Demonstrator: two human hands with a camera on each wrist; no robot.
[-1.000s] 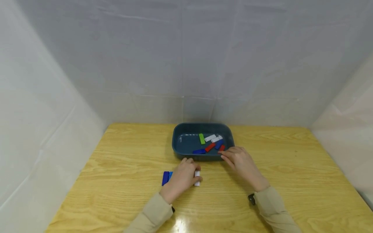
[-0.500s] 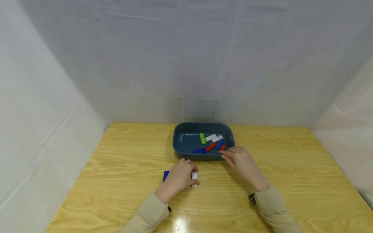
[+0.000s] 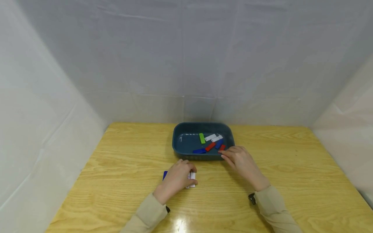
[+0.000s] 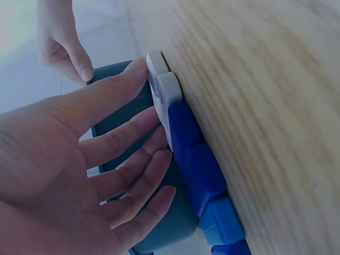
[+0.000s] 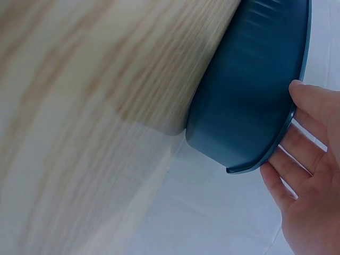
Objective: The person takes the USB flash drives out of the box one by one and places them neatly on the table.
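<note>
White tiles (image 3: 192,176) have been drawn slightly toward the near edge of the table (image 3: 291,181) and nudged against the blue tiles (image 4: 199,170) over the last second; a row is being closed up. They are touched by straight fingers of the left hand (image 3: 176,179). The tray's (image 3: 186,144) near rim is met by relaxed fingers of the right hand (image 3: 240,160), unmoved. Green, red, blue and white tiles lie inside it. Nothing blocks either hand.

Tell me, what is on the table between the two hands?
Nothing: in the head view only bare yellow wooden table lies between the left hand, on the white and blue pieces, and the right hand at the dark blue tray's rim.
</note>
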